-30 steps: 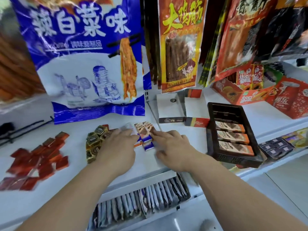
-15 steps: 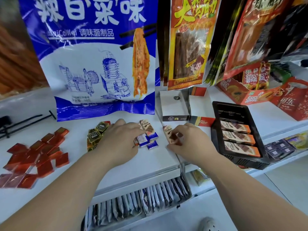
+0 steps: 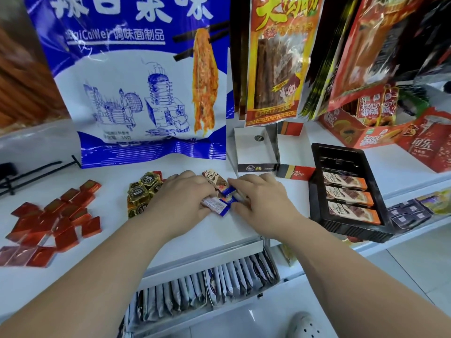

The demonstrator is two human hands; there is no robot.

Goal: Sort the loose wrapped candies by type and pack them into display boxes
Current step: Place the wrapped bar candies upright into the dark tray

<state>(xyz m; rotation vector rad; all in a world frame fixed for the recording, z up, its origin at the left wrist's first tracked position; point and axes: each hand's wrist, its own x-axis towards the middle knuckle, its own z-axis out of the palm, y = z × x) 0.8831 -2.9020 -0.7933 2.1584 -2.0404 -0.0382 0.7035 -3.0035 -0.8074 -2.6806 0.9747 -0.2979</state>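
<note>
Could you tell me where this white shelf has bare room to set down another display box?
Bare patches: the strip between the red square candies and gold-wrapped candies; the front edge between the two forearms; and right of the black tray, before the red carton. Crowded: the middle, where the left hand and right hand meet over the blue-ended candies.

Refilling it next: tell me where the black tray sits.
Head view, right side: the black tray lies on the white shelf, just right of the right hand.
</note>
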